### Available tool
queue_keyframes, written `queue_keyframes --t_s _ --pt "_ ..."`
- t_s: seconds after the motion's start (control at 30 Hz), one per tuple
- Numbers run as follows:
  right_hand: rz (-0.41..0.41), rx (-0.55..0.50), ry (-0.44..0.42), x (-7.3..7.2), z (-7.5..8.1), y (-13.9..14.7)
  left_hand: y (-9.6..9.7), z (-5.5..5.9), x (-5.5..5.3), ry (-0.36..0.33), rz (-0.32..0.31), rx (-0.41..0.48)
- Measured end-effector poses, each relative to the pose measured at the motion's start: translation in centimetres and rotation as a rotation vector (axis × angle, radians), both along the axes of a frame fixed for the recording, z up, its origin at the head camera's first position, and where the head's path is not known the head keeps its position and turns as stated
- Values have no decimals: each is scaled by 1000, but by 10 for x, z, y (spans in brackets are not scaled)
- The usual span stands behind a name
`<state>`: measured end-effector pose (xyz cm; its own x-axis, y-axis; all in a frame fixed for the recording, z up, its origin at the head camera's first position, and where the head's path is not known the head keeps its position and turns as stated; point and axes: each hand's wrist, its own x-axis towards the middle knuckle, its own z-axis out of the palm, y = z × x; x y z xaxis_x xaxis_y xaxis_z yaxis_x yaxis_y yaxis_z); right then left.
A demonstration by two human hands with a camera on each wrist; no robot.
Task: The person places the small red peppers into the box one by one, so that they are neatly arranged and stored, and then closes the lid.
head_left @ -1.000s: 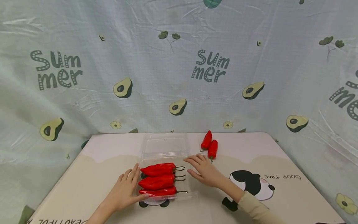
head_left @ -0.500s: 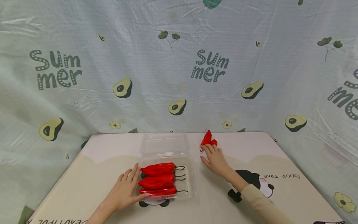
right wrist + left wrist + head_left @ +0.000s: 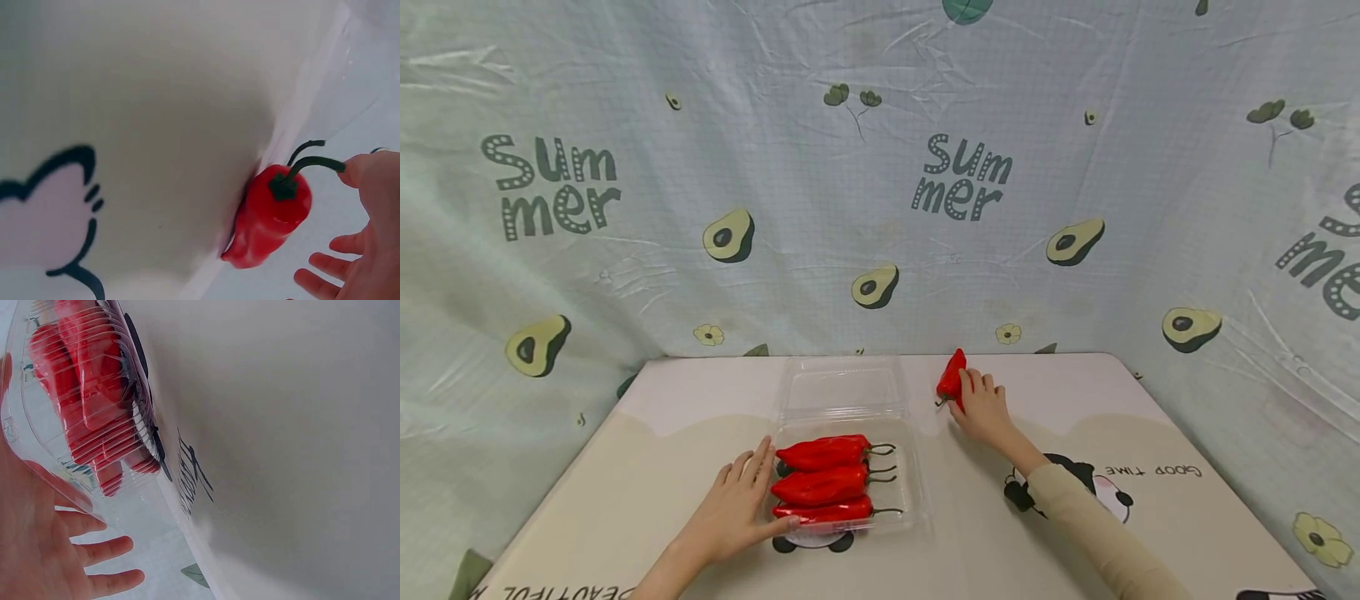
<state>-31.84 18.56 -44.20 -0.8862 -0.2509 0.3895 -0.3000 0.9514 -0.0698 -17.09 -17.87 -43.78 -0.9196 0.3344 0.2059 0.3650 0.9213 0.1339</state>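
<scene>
Three red peppers (image 3: 823, 486) lie side by side in a clear plastic clamshell box (image 3: 913, 479), stems toward the right. Straight, spread fingers of my left hand (image 3: 730, 508) rest along the box's left side, with the thumb at its front wall; the left wrist view shows the ribbed wall beside this hand. At the back, my right hand (image 3: 985, 412) reaches over a red pepper (image 3: 275, 203), mostly hidden in the head view. Its thumb is by the green stem, and its fingers are spread apart from the pepper's body. Another red pepper (image 3: 951, 377) lies just left.
The box's clear lid (image 3: 842, 387) lies folded back behind it. A printed cloth (image 3: 880, 208) hangs behind and beside the table (image 3: 1150, 533), which has cartoon animals and lettering on its cover.
My right hand has moved from beside the box, back and to the right, onto the nearer of the two loose peppers. The left hand and the boxed peppers have stayed put.
</scene>
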Motion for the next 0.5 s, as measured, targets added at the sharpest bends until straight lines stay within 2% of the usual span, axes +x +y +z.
queue_keyframes --t_s 0.17,0.27,0.5 --pt "-64 30 -154 -10 -5 2 0 0 0 -10 -5 6" --pt "-91 48 -212 -13 -7 2 0 -1 0 -14 -4 6" --pt "-126 118 -221 -18 -9 0 0 0 -2 -19 2 1"
